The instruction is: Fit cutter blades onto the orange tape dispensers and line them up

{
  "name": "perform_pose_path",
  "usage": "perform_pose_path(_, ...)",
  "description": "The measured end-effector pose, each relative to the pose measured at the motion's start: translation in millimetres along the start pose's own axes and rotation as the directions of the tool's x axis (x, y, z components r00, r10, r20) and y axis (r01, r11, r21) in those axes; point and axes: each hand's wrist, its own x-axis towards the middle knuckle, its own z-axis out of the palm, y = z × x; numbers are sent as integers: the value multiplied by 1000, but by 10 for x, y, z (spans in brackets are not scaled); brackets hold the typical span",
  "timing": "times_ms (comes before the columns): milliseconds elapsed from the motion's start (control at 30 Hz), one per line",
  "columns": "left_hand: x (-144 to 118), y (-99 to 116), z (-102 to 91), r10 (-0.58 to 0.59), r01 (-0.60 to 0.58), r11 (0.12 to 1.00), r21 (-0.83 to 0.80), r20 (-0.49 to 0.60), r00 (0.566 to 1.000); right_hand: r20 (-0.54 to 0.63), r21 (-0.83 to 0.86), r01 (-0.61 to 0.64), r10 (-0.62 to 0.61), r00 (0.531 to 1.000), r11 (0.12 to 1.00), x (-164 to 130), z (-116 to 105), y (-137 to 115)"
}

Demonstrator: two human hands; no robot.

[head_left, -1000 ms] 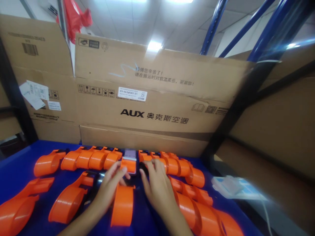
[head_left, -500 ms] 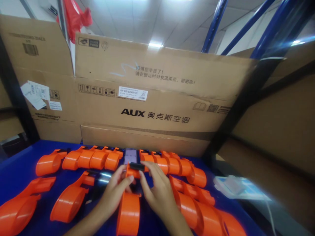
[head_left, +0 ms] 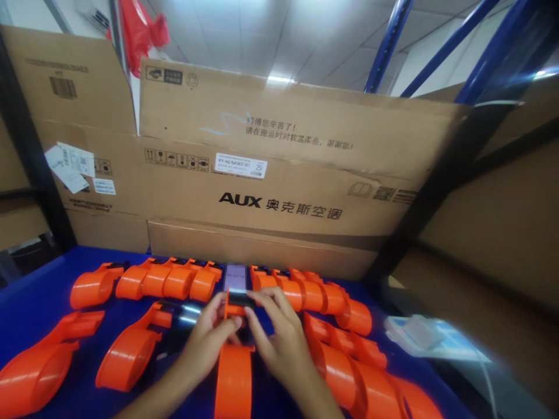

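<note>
where both hands pinch it, orange dispenser has black tip.

Orange tape dispenser under my hands: glossy smooth plastic w/ a matt black strip at the front. Other orange dispensers same shiny plastic. Blue tabletop smooth, slight sheen. AUX carton matt brown cardboard, creased, w/ a white paper label.

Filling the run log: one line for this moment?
left hand and right hand: grip orange dispenser | black part at its tip | blue table
</note>
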Motion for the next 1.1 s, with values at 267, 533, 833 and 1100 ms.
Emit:
perform_pose_path(267, 99, 246, -127, 22, -25, 1000, -19, -137, 990, -44, 9, -31, 32, 999, 999, 8, -6, -6)
perform_pose_path(533, 210, 486, -329, -54, -11, 984, -180, -352, 934, 400, -215, 115, -20, 916, 970, -14, 35, -27)
perform_pose_path(833, 208, 601, -383, -52, -14, 984, -180, -358, 932, 508, -238, 164, -21, 861, 957, -52, 114, -89)
perform_pose_path(1100, 145, 511, -311, -15, -7, 998, -68, -308, 951, 292, -474, -89, 251, 923, 876, 31, 51, 7)
